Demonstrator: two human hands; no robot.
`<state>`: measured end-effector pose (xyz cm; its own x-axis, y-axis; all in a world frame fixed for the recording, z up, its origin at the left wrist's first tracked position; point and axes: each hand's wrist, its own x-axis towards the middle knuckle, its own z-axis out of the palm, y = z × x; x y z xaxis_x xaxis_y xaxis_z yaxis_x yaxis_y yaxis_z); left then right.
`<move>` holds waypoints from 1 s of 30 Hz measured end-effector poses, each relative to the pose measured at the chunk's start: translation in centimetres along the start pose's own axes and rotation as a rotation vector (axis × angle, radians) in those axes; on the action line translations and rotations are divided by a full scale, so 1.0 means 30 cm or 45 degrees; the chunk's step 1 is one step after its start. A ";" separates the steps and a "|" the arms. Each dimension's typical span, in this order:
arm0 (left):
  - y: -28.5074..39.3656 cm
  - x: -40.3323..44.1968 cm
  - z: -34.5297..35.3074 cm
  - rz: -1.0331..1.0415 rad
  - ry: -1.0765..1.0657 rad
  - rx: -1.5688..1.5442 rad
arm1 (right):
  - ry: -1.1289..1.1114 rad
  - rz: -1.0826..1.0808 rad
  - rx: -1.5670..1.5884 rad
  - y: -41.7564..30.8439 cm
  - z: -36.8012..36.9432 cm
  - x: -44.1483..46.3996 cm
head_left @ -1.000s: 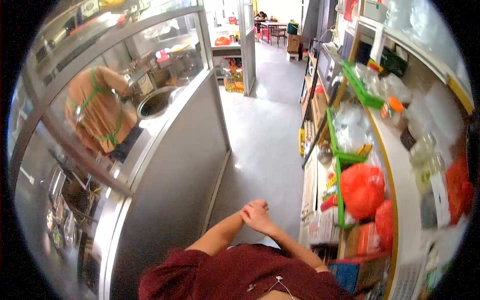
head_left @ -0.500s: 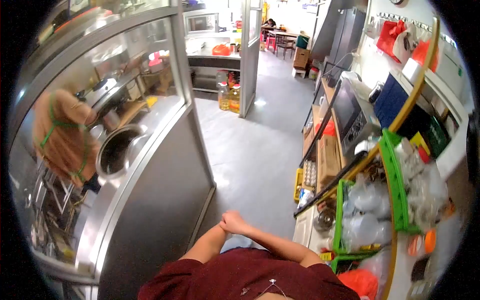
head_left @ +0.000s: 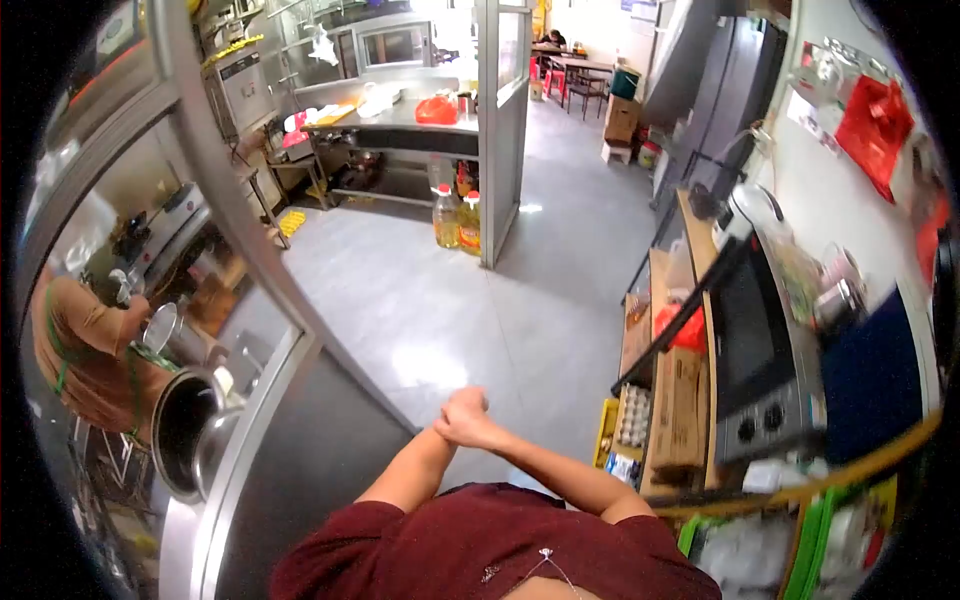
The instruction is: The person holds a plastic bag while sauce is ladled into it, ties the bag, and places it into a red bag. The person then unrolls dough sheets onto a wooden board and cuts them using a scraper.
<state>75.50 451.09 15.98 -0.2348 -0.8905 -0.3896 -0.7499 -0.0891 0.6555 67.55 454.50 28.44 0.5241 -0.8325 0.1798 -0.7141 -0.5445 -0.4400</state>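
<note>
My two hands are together in front of my body, above the grey floor (head_left: pixel 440 330). My right hand (head_left: pixel 464 428) is closed around my left wrist. Just beyond it, my left hand (head_left: pixel 472 399) shows only in part, and its fingers are too covered and small to make out. I see no object in either hand. Both bare forearms come out of the short dark red sleeves and meet there.
A glass-and-metal partition (head_left: pixel 255 400) runs along the left, with a person (head_left: pixel 95 350) beside a large pot (head_left: pixel 180 430) behind it. On the right, shelving holds a microwave oven (head_left: pixel 750 350) and an egg tray (head_left: pixel 633 416). Oil bottles (head_left: pixel 446 217) stand ahead by a metal post.
My view has advanced along the passage and shifted. The microwave shelf is nearer, the green baskets have dropped lower, and more of the steel counter shows. My hands stay clasped.
</note>
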 end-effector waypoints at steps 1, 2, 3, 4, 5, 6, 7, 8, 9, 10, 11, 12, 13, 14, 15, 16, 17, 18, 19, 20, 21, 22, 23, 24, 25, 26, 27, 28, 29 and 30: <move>0.003 0.066 -0.035 -0.036 0.020 -0.016 | -0.120 0.025 -0.029 0.048 -0.035 0.081; 0.000 0.118 -0.063 -0.078 0.038 -0.036 | -0.092 -0.014 0.194 0.093 -0.047 0.132; -0.001 0.171 -0.095 -0.120 0.057 -0.053 | -0.225 0.005 0.246 0.125 -0.074 0.188; 0.001 0.228 -0.135 -0.151 0.087 -0.074 | -0.352 0.015 0.288 0.153 -0.113 0.261; -0.002 0.279 -0.172 -0.182 0.118 -0.104 | -0.487 0.025 0.323 0.186 -0.139 0.335; -0.003 0.322 -0.211 -0.217 0.151 -0.138 | -0.459 -0.058 0.303 0.227 -0.119 0.398; -0.008 0.368 -0.251 -0.248 0.186 -0.162 | -0.308 -0.150 0.229 0.272 -0.067 0.461; -0.016 0.415 -0.281 -0.275 0.213 -0.195 | -0.155 -0.240 0.158 0.322 0.008 0.523; -0.029 0.464 -0.314 -0.303 0.243 -0.227 | -0.071 -0.327 0.168 0.345 0.030 0.587; -0.048 0.511 -0.351 -0.332 0.269 -0.251 | 0.014 -0.413 0.171 0.368 0.051 0.652; -0.066 0.558 -0.386 -0.357 0.288 -0.277 | -0.181 -0.359 0.249 0.386 0.078 0.721; -0.095 0.609 -0.420 -0.386 0.305 -0.306 | -0.371 -0.300 0.318 0.397 0.086 0.799; -0.129 0.668 -0.457 -0.406 0.317 -0.321 | -0.555 -0.237 0.386 0.391 0.051 0.879; -0.163 0.728 -0.499 -0.425 0.325 -0.337 | -0.517 -0.300 0.335 0.397 0.004 0.951; -0.200 0.789 -0.544 -0.443 0.327 -0.350 | -0.620 -0.234 0.405 0.419 -0.015 1.047; -0.234 0.860 -0.592 -0.451 0.332 -0.357 | -0.728 -0.160 0.480 0.439 -0.022 1.135; -0.262 0.942 -0.655 -0.453 0.336 -0.364 | -0.832 -0.088 0.548 0.456 -0.024 1.237; -0.286 1.016 -0.717 -0.452 0.341 -0.368 | -0.789 -0.074 0.501 0.481 0.000 1.334; -0.298 1.084 -0.785 -0.446 0.351 -0.368 | -0.671 -0.155 0.359 0.505 0.035 1.430; -0.310 1.155 -0.857 -0.434 0.360 -0.364 | -0.559 -0.239 0.221 0.521 0.072 1.524; -0.320 1.212 -0.931 -0.427 0.375 -0.365 | -0.448 -0.327 0.086 0.537 0.097 1.609; -0.329 1.252 -0.994 -0.431 0.390 -0.365 | -0.354 -0.411 0.100 0.549 0.121 1.682; -0.343 1.285 -1.059 -0.437 0.406 -0.367 | -0.256 -0.496 0.119 0.558 0.148 1.758; -0.356 1.309 -1.114 -0.449 0.421 -0.379 | -0.266 -0.514 0.161 0.543 0.144 1.814; -0.378 1.331 -1.162 -0.465 0.432 -0.385 | -0.278 -0.532 0.203 0.512 0.106 1.872; -0.404 1.353 -1.214 -0.483 0.449 -0.393 | -0.390 -0.490 0.257 0.488 0.064 1.925; -0.432 1.377 -1.259 -0.503 0.462 -0.404 | -0.495 -0.452 0.302 0.471 0.030 1.997; -0.461 1.403 -1.304 -0.526 0.480 -0.413 | -0.578 -0.428 0.391 0.473 0.048 2.072; -0.490 1.435 -1.349 -0.546 0.496 -0.423 | -0.667 -0.398 0.479 0.477 0.068 2.140; -0.521 1.478 -1.392 -0.562 0.512 -0.437 | -0.760 -0.361 0.563 0.489 0.089 2.201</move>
<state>102.63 394.37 15.48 0.3448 -0.8290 -0.4404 -0.4690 -0.5585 0.6841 92.91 391.82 31.50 0.9079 -0.4044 -0.1099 -0.3314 -0.5322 -0.7791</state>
